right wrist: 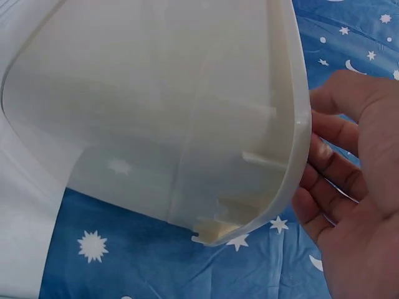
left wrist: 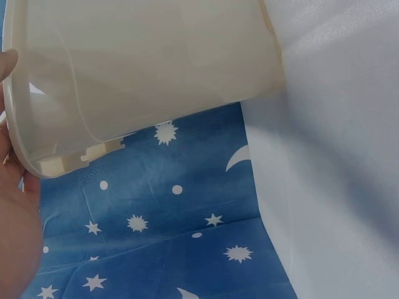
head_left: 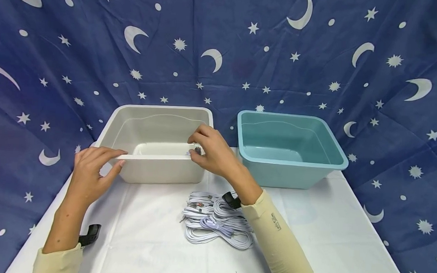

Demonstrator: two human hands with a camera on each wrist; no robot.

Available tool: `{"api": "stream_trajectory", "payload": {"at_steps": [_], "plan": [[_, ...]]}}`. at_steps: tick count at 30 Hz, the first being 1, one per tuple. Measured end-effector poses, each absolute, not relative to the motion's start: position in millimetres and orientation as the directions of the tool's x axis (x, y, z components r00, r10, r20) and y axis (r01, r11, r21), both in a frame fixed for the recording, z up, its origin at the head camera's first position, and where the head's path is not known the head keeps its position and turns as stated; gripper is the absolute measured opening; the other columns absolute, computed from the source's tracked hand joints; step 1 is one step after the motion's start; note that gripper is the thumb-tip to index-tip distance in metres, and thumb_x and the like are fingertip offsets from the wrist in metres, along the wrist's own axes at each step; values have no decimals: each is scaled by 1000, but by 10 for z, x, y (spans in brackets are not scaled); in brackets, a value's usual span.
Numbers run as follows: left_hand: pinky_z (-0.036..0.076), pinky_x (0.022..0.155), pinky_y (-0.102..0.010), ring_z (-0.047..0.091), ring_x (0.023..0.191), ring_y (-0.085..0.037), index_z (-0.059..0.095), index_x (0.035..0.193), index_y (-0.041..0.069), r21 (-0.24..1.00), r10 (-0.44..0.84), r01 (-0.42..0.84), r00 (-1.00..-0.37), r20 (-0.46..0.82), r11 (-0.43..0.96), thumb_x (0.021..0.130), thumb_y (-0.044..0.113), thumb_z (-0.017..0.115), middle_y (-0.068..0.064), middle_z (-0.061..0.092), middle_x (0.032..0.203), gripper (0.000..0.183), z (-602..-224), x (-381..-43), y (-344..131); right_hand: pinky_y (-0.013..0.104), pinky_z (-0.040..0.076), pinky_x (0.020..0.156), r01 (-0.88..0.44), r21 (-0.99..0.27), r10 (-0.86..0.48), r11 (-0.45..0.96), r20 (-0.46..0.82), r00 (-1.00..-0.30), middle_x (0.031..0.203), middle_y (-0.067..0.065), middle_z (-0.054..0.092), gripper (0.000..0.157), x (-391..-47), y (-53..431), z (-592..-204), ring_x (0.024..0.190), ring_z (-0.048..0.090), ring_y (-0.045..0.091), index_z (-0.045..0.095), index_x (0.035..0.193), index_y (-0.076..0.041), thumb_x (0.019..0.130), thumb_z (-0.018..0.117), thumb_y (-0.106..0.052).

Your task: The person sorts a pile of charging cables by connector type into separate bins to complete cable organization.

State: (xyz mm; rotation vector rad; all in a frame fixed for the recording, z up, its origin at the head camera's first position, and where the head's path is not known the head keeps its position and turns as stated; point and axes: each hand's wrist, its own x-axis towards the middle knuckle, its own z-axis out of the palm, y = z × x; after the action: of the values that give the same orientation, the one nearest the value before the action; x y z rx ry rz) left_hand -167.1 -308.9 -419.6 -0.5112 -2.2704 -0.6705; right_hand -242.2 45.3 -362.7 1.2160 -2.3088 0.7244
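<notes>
My left hand [head_left: 92,172] grips the front-left rim of the white plastic bin [head_left: 158,168], thumb outside and fingers over the edge. In the left wrist view, part of that hand [left wrist: 15,230] shows at the bin's rim. Over the bin's front-right corner, my right hand [head_left: 214,150] reaches in with bent fingers, thumb apart from the index finger. A small dark thing [head_left: 198,150] shows in the gap between them; its kind is unclear. Seen from the right wrist, the fingers [right wrist: 336,171] curve behind the rim, with nothing visibly held; their tips are partly hidden.
A blue-green bin [head_left: 286,174] stands to the right of the white one. Several bundled white cables [head_left: 216,222] lie in a pile on the white tablecloth [head_left: 148,231], partly under my right forearm. Behind hangs a blue curtain [head_left: 235,92] with moons and stars.
</notes>
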Motion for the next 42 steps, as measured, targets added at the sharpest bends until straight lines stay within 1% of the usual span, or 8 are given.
{"api": "stream_trajectory", "payload": {"at_steps": [2, 4, 9, 18, 25, 33, 36, 42], "plan": [[30, 102, -51, 59, 104, -28, 80, 116, 14, 317, 166, 527, -678, 716, 789, 90, 12, 80, -6, 76, 106, 26, -4195, -1668, -3080, 37, 50, 96, -846, -231, -613, 481, 601, -513, 105, 4, 65, 17, -2412, 463, -3633, 100, 62, 21, 75, 105, -7, 89, 78, -9], [30, 102, -52, 59, 104, -28, 80, 116, 14, 317, 169, 528, -680, 714, 788, 90, 12, 80, -7, 75, 106, 26, -4192, -1670, -3071, 38, 49, 97, -844, -225, -605, 487, 609, -512, 106, 4, 65, 19, -2397, 482, -3632, 103, 61, 22, 74, 107, -7, 89, 78, -12], [30, 102, -52, 58, 104, -28, 80, 117, 14, 322, 170, 523, -689, 704, 789, 90, 12, 80, -7, 75, 107, 26, -4201, -1670, -3062, 37, 49, 91, -843, -218, -593, 491, 626, -507, 107, 4, 65, 20, -2337, 542, -3633, 100, 60, 23, 74, 109, -7, 90, 77, -15], [29, 102, -51, 58, 105, -29, 80, 117, 14, 314, 169, 522, -684, 709, 793, 91, 13, 79, -7, 75, 107, 26, -4183, -1676, -3070, 36, 49, 89, -845, -206, -587, 494, 637, -499, 107, 3, 66, 20, -2187, 644, -3644, 98, 60, 22, 73, 110, -7, 90, 74, -13], [29, 102, -50, 58, 105, -28, 80, 118, 15, 319, 166, 523, -684, 710, 791, 91, 13, 80, -6, 75, 107, 27, -4187, -1669, -3075, 38, 49, 88, -836, -190, -578, 514, 644, -501, 106, 2, 66, 19, -2088, 732, -3700, 98, 61, 20, 74, 109, -8, 90, 75, -12], [30, 103, -50, 58, 105, -28, 80, 118, 15, 316, 161, 520, -680, 715, 794, 90, 13, 80, -6, 75, 107, 28, -4195, -1650, -3101, 36, 48, 80, -829, -195, -568, 524, 645, -511, 105, 0, 67, 22, -1982, 777, -3805, 96, 62, 19, 74, 113, -10, 91, 73, -10], [30, 104, -49, 59, 105, -28, 80, 118, 15, 311, 166, 526, -675, 718, 792, 90, 13, 80, -7, 75, 106, 27, -4203, -1648, -3100, 38, 48, 82, -828, -191, -566, 527, 648, -510, 106, -1, 67, 22, -1939, 791, -3837, 97, 62, 19, 74, 113, -10, 90, 73, -10], [30, 104, -49, 59, 104, -29, 80, 117, 14, 301, 173, 538, -662, 730, 787, 90, 14, 80, -7, 76, 106, 27, -4215, -1661, -3081, 40, 50, 93, -833, -185, -564, 521, 658, -498, 105, 0, 67, 21, -1858, 830, -3861, 102, 64, 21, 74, 111, -9, 91, 71, -12]]}}
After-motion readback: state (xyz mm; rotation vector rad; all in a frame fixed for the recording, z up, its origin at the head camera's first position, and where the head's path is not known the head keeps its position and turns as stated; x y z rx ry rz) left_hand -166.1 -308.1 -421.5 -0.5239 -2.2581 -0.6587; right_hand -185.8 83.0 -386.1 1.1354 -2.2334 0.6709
